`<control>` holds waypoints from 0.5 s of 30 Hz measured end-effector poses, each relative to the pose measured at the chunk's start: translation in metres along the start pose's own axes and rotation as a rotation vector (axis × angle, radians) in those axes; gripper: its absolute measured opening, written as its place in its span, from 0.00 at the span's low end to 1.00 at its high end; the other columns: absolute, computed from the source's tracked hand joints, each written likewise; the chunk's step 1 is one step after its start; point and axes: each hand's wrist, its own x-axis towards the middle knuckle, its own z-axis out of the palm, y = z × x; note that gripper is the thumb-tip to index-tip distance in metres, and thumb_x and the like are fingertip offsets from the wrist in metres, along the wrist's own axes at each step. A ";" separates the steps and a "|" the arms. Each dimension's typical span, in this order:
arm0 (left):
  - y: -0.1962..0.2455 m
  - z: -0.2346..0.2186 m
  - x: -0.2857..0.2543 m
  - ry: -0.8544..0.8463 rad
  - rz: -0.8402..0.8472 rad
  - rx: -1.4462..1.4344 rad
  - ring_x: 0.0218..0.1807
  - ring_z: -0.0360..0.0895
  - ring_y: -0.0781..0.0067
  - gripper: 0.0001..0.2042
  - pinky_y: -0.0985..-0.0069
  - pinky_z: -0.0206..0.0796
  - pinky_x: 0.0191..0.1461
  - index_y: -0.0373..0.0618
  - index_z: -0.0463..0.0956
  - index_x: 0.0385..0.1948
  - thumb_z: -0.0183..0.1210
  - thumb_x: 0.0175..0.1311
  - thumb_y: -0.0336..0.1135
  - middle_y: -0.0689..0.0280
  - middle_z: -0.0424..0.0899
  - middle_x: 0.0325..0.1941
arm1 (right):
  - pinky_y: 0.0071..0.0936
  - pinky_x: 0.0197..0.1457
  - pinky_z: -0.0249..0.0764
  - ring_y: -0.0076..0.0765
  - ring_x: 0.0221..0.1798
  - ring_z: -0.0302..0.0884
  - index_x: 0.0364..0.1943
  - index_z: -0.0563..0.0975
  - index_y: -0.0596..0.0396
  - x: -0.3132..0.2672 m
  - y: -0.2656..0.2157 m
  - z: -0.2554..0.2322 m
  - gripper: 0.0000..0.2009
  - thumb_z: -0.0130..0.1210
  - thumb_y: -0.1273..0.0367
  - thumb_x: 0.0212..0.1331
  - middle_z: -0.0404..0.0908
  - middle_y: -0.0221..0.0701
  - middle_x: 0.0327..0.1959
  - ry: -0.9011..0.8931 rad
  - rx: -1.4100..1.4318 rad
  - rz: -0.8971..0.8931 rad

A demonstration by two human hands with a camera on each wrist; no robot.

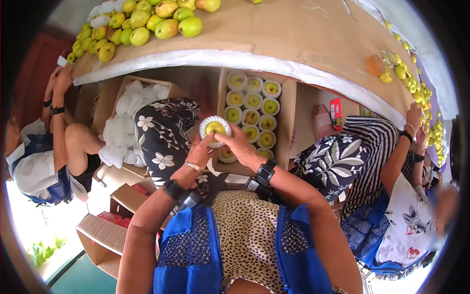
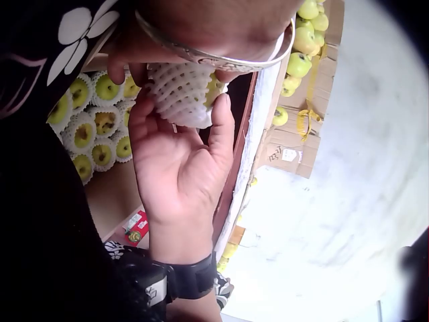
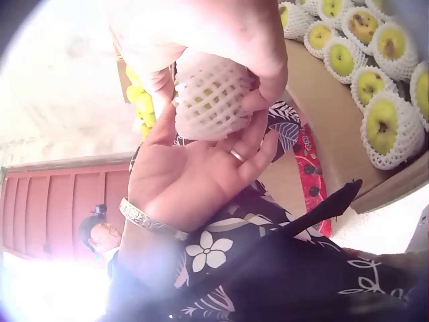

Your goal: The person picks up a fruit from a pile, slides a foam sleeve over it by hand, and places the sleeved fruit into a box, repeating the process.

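A yellow-green apple in a white foam net is held in front of the lap between both hands. My left hand, with a bangle at its wrist, grips it from the left, its thumb on the apple's top. From the other side my right hand holds it too, thumb and fingers about the net, as the left wrist view shows. Just beyond is an open cardboard box with rows of netted apples.
White foam nets overflow a carton at left. Loose apples are heaped on the cardboard-covered table ahead. Cartons lie at lower left. One person sits at left, another at right.
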 end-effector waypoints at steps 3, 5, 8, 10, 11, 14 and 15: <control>0.002 -0.008 -0.003 -0.035 0.004 0.022 0.58 0.65 0.65 0.27 0.60 0.56 0.60 0.54 0.53 0.61 0.52 0.61 0.44 0.63 0.66 0.57 | 0.19 0.42 0.71 0.23 0.43 0.72 0.52 0.67 0.58 0.006 0.004 -0.004 0.25 0.60 0.66 0.49 0.73 0.30 0.44 -0.028 0.053 0.031; 0.027 0.004 -0.029 0.022 -0.028 0.064 0.59 0.64 0.64 0.30 0.60 0.54 0.61 0.53 0.50 0.63 0.53 0.61 0.44 0.61 0.64 0.58 | 0.18 0.41 0.71 0.23 0.42 0.72 0.53 0.67 0.56 0.002 -0.004 -0.008 0.25 0.60 0.64 0.50 0.73 0.28 0.43 -0.006 0.088 0.095; 0.083 0.004 -0.079 -0.159 0.154 0.435 0.61 0.62 0.61 0.31 0.61 0.51 0.63 0.48 0.50 0.63 0.56 0.58 0.37 0.57 0.62 0.61 | 0.18 0.39 0.70 0.22 0.42 0.72 0.52 0.67 0.54 0.005 -0.008 -0.023 0.24 0.59 0.64 0.50 0.73 0.26 0.43 0.012 0.094 0.156; 0.118 0.001 -0.095 -0.206 0.633 1.016 0.61 0.61 0.55 0.29 0.61 0.52 0.63 0.45 0.57 0.59 0.58 0.52 0.32 0.55 0.66 0.58 | 0.20 0.37 0.70 0.22 0.41 0.72 0.51 0.67 0.55 0.014 -0.005 -0.041 0.25 0.61 0.64 0.48 0.73 0.27 0.41 0.016 0.082 0.184; 0.135 -0.004 -0.093 -0.104 0.960 1.463 0.61 0.60 0.51 0.28 0.60 0.53 0.63 0.44 0.61 0.56 0.59 0.49 0.30 0.54 0.68 0.56 | 0.20 0.37 0.70 0.22 0.41 0.71 0.51 0.66 0.56 0.022 0.000 -0.050 0.26 0.62 0.64 0.48 0.73 0.28 0.41 0.077 -0.019 0.154; 0.149 -0.027 -0.076 0.241 1.105 1.777 0.63 0.58 0.51 0.24 0.54 0.44 0.65 0.44 0.69 0.47 0.61 0.43 0.34 0.59 0.70 0.54 | 0.21 0.40 0.69 0.21 0.39 0.70 0.50 0.64 0.54 0.050 0.003 -0.078 0.25 0.61 0.63 0.49 0.71 0.28 0.41 0.197 -0.240 0.150; 0.140 -0.038 -0.066 0.298 1.049 1.676 0.63 0.57 0.51 0.22 0.54 0.43 0.65 0.44 0.70 0.46 0.59 0.44 0.34 0.59 0.69 0.54 | 0.22 0.38 0.69 0.22 0.39 0.70 0.52 0.62 0.56 0.063 0.007 -0.091 0.29 0.62 0.62 0.48 0.71 0.29 0.41 0.209 -0.249 0.151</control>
